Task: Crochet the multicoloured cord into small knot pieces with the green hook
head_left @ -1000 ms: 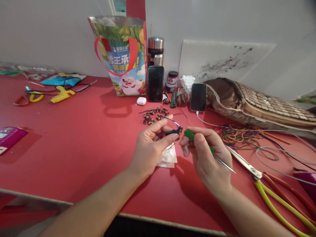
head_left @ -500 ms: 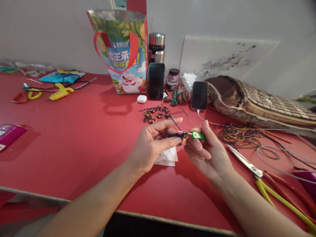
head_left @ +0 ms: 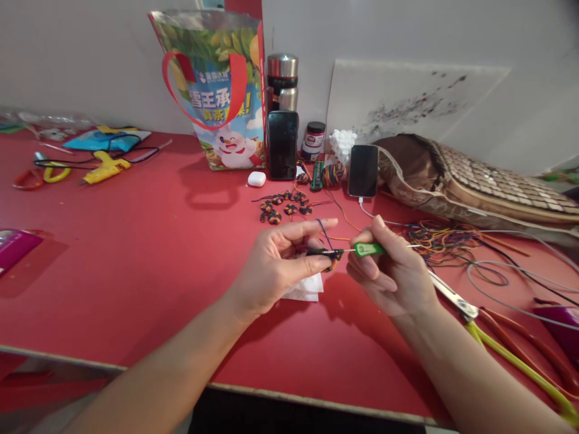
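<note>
The yarn piece (head_left: 335, 259) is pinched in the left grip (head_left: 274, 262), the green-handled hook (head_left: 368, 249) is held in the right grip (head_left: 393, 268) beside it, and stitches could be lost if the blue strand (head_left: 324, 232) is slackened.

Craft workspace with yarn (head_left: 446, 238), scissors (head_left: 470, 311)
</note>
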`<state>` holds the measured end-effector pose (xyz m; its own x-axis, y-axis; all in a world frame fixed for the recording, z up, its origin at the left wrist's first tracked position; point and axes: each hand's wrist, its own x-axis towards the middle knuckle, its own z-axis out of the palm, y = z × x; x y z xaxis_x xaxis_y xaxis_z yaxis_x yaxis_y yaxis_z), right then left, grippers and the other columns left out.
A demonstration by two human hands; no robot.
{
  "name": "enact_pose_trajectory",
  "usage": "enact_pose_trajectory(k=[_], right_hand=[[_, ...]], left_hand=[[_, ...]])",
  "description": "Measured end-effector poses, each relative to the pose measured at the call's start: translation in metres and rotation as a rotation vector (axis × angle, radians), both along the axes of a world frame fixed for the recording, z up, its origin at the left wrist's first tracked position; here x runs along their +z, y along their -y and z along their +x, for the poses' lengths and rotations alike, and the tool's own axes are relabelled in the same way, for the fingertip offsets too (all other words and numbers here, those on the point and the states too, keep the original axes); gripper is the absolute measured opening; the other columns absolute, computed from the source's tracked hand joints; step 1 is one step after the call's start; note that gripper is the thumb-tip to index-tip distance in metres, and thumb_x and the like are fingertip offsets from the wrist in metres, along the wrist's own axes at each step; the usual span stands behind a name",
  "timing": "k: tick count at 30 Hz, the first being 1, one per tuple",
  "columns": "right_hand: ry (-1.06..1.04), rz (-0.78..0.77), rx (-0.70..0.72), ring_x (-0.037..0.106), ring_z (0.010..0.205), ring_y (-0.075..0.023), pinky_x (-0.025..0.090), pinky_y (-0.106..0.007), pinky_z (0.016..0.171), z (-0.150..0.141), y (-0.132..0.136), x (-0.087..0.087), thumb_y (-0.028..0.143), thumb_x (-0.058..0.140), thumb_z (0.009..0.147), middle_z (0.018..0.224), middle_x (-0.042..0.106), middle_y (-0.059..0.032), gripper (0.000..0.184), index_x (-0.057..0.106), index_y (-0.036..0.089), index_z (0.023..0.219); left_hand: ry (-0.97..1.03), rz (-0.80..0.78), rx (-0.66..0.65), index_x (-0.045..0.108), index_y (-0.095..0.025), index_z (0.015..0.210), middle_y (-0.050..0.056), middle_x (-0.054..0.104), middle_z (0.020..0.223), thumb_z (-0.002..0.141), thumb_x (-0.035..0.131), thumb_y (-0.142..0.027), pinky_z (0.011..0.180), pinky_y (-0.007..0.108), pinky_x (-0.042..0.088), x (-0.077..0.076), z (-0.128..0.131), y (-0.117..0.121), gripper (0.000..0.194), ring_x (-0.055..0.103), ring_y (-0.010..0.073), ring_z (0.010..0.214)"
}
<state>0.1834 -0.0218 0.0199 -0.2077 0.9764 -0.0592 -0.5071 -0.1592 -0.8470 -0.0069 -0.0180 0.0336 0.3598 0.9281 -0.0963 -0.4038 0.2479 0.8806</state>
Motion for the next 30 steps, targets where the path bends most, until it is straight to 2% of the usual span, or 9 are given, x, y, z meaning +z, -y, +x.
enact_pose_trajectory(k=[7,19,26,30], right_hand=[[0.134,-0.004,-0.065,0.023,0.024,-0.0023,0.012,-0.018,0.029,0.009,0.0,0.006,0.056,0.089,0.078,0.039,0.057,0.0012,0.039,0.081,0.018,0.07],[0.174,-0.016,-0.119,0.029,0.023,-0.0032,0.008,-0.016,0.027,0.011,0.001,0.015,0.055,0.093,0.072,0.038,0.06,-0.0019,0.038,0.084,0.018,0.071],[0.239,0.021,-0.118,0.028,0.024,-0.0038,0.011,-0.018,0.026,0.014,0.003,0.017,0.055,0.088,0.078,0.04,0.06,-0.0005,0.037,0.081,0.018,0.071],[0.3,0.06,-0.121,0.03,0.026,-0.0051,0.013,-0.02,0.026,0.018,0.004,0.014,0.054,0.081,0.086,0.044,0.062,-0.001,0.037,0.08,0.019,0.075]], left_hand=[[-0.057,0.031,-0.019,0.088,-0.025,0.108,-0.001,0.064,0.078,0.069,0.089,-0.011,0.056,0.02,0.045,0.004,-0.002,0.002,0.041,0.058,0.0087,0.064],[-0.089,0.063,0.022,0.088,-0.023,0.107,-0.002,0.061,0.078,0.065,0.087,-0.006,0.054,0.019,0.046,0.005,-0.001,0.001,0.045,0.059,0.0078,0.063],[-0.117,0.077,0.03,0.087,-0.022,0.109,-0.002,0.061,0.077,0.064,0.086,-0.006,0.056,0.019,0.047,0.003,-0.001,0.0,0.048,0.061,0.0087,0.064],[-0.21,0.121,0.057,0.086,-0.019,0.113,-0.002,0.059,0.075,0.066,0.084,-0.01,0.055,0.02,0.044,0.004,0.0,-0.001,0.048,0.055,0.0079,0.063]])
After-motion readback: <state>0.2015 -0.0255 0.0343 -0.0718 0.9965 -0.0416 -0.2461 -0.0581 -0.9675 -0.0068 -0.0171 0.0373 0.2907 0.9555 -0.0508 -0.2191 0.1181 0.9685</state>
